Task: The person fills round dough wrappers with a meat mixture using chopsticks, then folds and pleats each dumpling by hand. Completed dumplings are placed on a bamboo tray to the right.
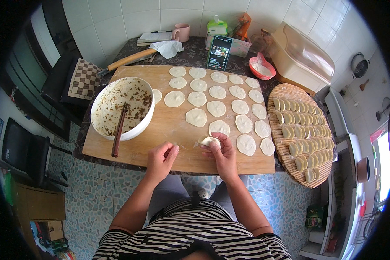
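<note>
My right hand (223,155) holds a folded dumpling (209,141) between thumb and fingers, over the front of a wooden board (169,130). To its left, my left hand (162,159) is curled, thumb against the fingers; whether something small is between them I cannot tell. Several round dough wrappers (196,117) lie in rows across the board's middle and right. A white bowl (143,123) with remains of chopped filling stands at the board's left, wooden chopsticks (118,136) leaning over its near rim. Rows of folded dumplings (307,132) rest on a round woven stalk tray (279,89) at the right.
Behind the board a phone (219,53) stands upright against a tissue box. A red bowl of flour (262,67), a lidded plastic container (302,55) and a pink mug (182,32) are farther back. A wooden-handled tool (131,59) lies at the back left. Chairs stand left of the table.
</note>
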Demonstrator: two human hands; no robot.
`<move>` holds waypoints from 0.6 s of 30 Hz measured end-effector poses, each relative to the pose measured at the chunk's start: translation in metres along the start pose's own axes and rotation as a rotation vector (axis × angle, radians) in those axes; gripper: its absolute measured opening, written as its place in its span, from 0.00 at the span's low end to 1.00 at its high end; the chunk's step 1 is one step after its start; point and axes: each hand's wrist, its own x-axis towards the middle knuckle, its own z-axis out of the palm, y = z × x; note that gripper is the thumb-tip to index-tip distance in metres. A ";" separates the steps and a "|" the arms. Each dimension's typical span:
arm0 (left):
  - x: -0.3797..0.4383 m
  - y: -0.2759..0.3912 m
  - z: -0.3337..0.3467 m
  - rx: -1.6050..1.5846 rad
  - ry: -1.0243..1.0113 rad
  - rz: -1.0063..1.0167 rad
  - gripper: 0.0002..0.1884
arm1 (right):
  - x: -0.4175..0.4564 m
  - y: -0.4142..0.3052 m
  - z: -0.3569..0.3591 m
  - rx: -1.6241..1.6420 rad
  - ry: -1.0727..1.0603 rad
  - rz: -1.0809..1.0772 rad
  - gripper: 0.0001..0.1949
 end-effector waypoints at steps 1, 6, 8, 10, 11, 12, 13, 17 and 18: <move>0.000 0.000 0.000 0.004 0.001 0.004 0.11 | 0.000 0.000 0.000 0.009 0.000 0.001 0.12; 0.001 0.003 0.005 0.037 -0.031 0.000 0.08 | 0.001 0.004 0.000 -0.009 -0.010 -0.033 0.11; 0.001 0.004 0.010 0.021 -0.057 0.004 0.06 | 0.002 0.005 0.001 -0.029 -0.010 -0.045 0.11; 0.003 0.005 0.016 -0.019 -0.094 -0.012 0.06 | 0.003 0.006 0.002 -0.056 -0.002 -0.058 0.11; 0.004 0.007 0.018 -0.031 -0.106 -0.017 0.07 | 0.004 0.011 0.001 -0.094 -0.011 -0.087 0.11; 0.005 0.010 0.021 -0.044 -0.119 -0.022 0.07 | 0.006 0.018 0.000 -0.132 -0.019 -0.116 0.12; 0.006 0.011 0.022 -0.057 -0.132 -0.026 0.08 | 0.007 0.022 0.000 -0.170 -0.027 -0.145 0.13; 0.011 0.007 0.023 -0.242 -0.233 -0.101 0.14 | 0.005 0.027 0.012 -0.323 -0.026 -0.231 0.13; 0.012 0.005 0.023 -0.341 -0.234 -0.124 0.14 | 0.005 0.023 0.016 -0.365 -0.022 -0.219 0.13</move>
